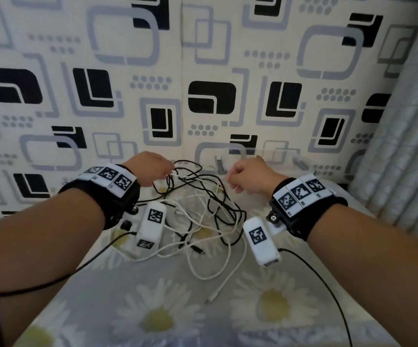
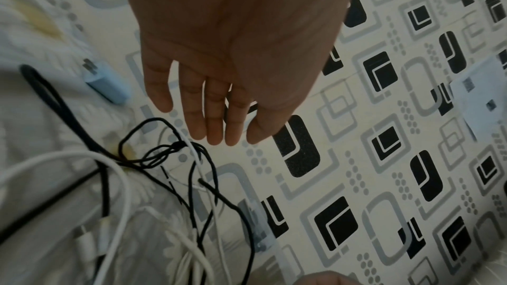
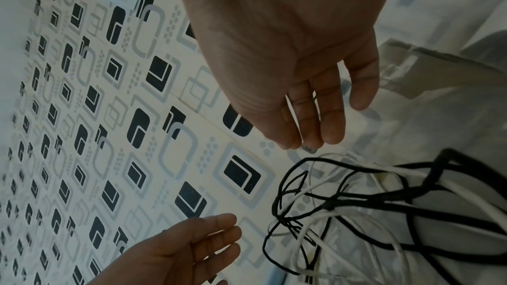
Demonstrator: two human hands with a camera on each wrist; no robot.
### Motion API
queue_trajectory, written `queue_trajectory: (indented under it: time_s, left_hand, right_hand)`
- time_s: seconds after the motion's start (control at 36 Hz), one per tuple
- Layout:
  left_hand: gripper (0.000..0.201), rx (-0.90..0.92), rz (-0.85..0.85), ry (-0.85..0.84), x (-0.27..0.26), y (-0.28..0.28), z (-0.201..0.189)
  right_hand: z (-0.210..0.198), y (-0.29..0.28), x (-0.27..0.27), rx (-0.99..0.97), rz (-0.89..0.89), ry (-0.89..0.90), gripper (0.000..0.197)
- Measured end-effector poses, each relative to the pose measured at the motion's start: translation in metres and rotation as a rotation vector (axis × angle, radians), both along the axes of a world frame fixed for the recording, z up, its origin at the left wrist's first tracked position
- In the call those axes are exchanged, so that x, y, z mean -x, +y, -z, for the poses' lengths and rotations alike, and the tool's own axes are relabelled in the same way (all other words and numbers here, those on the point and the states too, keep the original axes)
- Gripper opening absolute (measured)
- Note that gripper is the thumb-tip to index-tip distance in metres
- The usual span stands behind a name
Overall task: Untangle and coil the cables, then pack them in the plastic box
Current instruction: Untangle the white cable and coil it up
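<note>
A tangle of thin black and white cables lies on the daisy-print sheet between my wrists. My left hand hovers over the tangle's far left edge; in the left wrist view its fingers are straight and hold nothing, just above a black loop. My right hand hangs over the far right edge, fingers loosely straight and empty above the cables. A clear plastic box stands behind the hands against the wall; it also shows in the right wrist view.
A white cable end trails toward me across the sheet. A small blue adapter lies left of the tangle. The patterned wall closes the far side and a grey curtain the right.
</note>
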State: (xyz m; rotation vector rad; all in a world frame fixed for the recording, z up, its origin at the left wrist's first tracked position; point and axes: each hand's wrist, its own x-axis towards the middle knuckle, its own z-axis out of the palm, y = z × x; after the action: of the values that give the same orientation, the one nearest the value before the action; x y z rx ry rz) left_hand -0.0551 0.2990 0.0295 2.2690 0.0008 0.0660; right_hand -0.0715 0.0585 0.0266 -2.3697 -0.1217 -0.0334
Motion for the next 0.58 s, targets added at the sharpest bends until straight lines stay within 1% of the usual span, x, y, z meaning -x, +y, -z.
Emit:
queue_trajectory:
  time_s: [0.14,0.19,0.22,0.33,0.42,0.5,0.58]
  left_hand:
    - [0.024,0.002,0.0,0.052,0.002,0.01,0.011]
    - [0.022,-0.024,0.015,0.082,0.002,0.013,0.016]
    - [0.022,-0.05,0.023,0.096,0.003,0.014,0.019]
    - [0.03,-0.209,0.078,0.145,0.005,0.018,0.031]
    - [0.037,-0.31,0.065,0.148,0.006,0.022,0.038]
    - [0.035,-0.342,0.106,0.155,0.003,0.021,0.046]
    - [0.039,-0.379,0.121,0.131,-0.001,0.018,0.053]
  right_hand:
    - [0.005,0.006,-0.003,0.042,-0.005,0.002,0.016]
    - [0.008,0.008,-0.005,0.054,-0.011,0.008,0.01]
    - [0.009,0.009,-0.005,0.057,-0.013,0.006,0.007]
    - [0.018,0.011,-0.009,0.043,-0.027,0.005,0.01]
    - [0.027,0.012,-0.014,0.059,-0.009,0.016,0.005]
    - [0.034,0.013,-0.018,0.069,0.012,0.029,0.013]
    - [0.036,0.013,-0.017,0.09,0.019,0.046,0.036]
